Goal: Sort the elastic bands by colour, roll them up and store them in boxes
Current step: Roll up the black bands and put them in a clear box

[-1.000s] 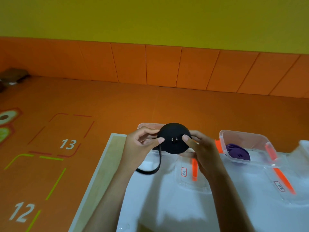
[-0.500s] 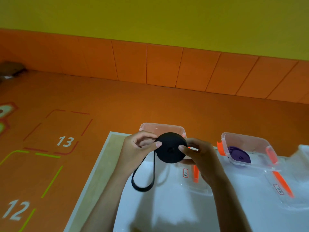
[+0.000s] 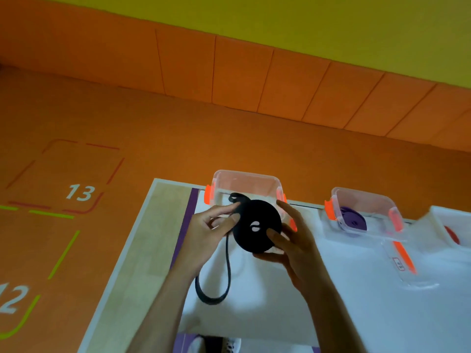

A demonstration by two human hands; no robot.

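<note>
The orange floor [image 3: 158, 138] fills the left and middle of the frame, with the painted numbers 13 [image 3: 79, 192] and 12 [image 3: 12, 299] at the left. A yellow wall [image 3: 305, 26] runs across the top above an orange panelled skirting.

The tabletop [image 3: 142, 250] takes up the lower right, its bare wooden strip showing at the left edge. The rest lies under a white sheet [image 3: 356, 301].

A clear box [image 3: 244, 180] with orange clips stands at the far edge of the tabletop, just behind the hands. A second box [image 3: 362, 200] stands to its right, near but apart. A clear lid [image 3: 407, 266] lies flat on the sheet in front of the second box.

The black band [image 3: 254, 225] is held above the sheet, at centre frame, wound into a flat disc. The right hand [image 3: 293, 247] grips the disc, thumb on its face and fingers curled behind. The left hand [image 3: 206, 233] pinches the band at the disc's left edge between thumb and forefinger. A loose loop [image 3: 214, 299] of the band hangs below the left hand.

A purple band [image 3: 353, 221] lies coiled inside the second box.
</note>
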